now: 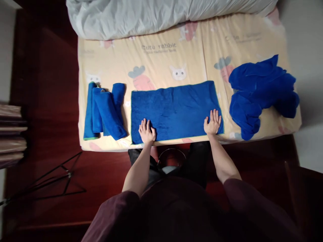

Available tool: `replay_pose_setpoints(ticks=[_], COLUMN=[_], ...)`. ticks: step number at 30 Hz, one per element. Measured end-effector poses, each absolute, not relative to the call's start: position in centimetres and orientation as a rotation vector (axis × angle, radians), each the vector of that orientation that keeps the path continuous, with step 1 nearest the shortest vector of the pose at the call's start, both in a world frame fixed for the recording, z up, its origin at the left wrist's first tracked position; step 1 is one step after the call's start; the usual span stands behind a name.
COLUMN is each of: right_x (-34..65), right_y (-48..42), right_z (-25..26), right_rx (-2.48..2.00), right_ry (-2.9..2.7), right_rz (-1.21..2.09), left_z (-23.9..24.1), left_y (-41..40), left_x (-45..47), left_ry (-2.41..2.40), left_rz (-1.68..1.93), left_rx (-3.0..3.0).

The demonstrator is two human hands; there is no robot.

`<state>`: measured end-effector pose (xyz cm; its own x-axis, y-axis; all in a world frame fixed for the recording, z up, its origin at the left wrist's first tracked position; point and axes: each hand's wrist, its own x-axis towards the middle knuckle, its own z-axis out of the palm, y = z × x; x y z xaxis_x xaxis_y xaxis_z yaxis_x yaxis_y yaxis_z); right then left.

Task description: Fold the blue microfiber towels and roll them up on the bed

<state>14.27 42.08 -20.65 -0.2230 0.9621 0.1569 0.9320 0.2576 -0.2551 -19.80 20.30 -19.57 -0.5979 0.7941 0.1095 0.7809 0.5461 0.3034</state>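
Both hands, left hand and right hand, flat on blue towel.

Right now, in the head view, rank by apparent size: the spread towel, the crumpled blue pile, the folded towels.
1. The spread towel, clearly largest.
2. The crumpled blue pile.
3. The folded towels, only somewhat smaller than the pile.
All lie on one bed, so nearness hardly matters.

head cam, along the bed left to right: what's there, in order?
rolled blue towels → left hand, pressed flat on the near-left corner of the spread blue towel → right hand, flat on its near-right corner → crumpled blue towel heap
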Motion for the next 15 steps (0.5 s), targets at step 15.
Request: replay_pose_setpoints(ticks=[15], right_x=[14.3], right_y=[42.3], right_z=[-21.5], right_rx=[-1.640], right_ry=[-2.099], right_rz=[0.193], left_z=[-19.2], left_y=[21.9], left_x=[-18.3], left_ry=[2.739], left_rz=[0.536], left_rx=[1.225])
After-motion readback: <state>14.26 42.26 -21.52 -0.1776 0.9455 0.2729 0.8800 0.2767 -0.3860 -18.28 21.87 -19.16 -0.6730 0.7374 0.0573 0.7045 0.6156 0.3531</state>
